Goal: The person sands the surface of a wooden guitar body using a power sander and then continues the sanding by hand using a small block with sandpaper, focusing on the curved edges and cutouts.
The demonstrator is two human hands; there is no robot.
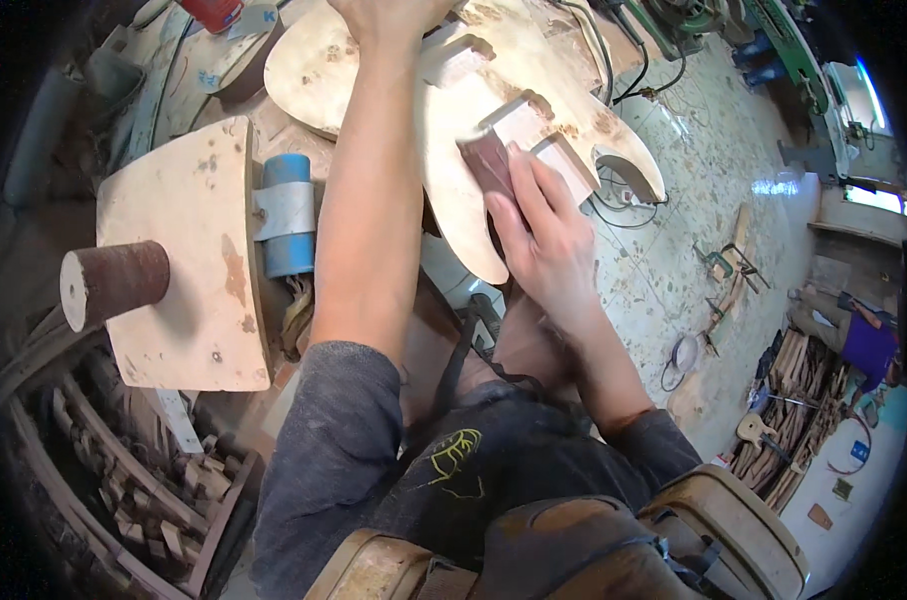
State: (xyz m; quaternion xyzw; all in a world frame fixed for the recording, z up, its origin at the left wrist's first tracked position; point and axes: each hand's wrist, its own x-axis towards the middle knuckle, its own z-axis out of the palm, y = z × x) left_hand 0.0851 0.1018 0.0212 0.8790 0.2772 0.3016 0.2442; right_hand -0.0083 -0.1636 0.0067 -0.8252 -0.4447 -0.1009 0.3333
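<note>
1. Pale guitar-shaped wooden body [457, 190] – top centre of view, lying flat on the cluttered surface [299, 147]; brown knots in the grain, several cut-out pockets in its face, curved horn at right, another horn pointing down toward the person's lap.
2. Dark red-brown block [489, 163] – over the body's face, beside the middle pocket; whether it is pressed to the wood, can't tell.
3. Right grip [552, 240] – closed on the block, fingers along its right side, thumb at its near end.
4. Left grip [394, 12] – at top edge over the body's far part, fingers cut off by the frame; can't tell if open or closed.
5. Left of the forearm: pale curved board [189, 210], tilted, brown cylinder [124, 282] sticking up from its face; blue cylinder [290, 250] with a whitish band just beside its right edge.
6. Top left: red container [212, 12], partly cut off, near a dark curved piece [251, 66].
7. Lower left: bin of wood offcuts [164, 500].
8. Right: speckled floor [654, 265] with a green clamp [719, 264]; green machine [796, 60] beyond.
9. Far right: bundled sticks [786, 400], person in purple top [867, 342] near them.
</note>
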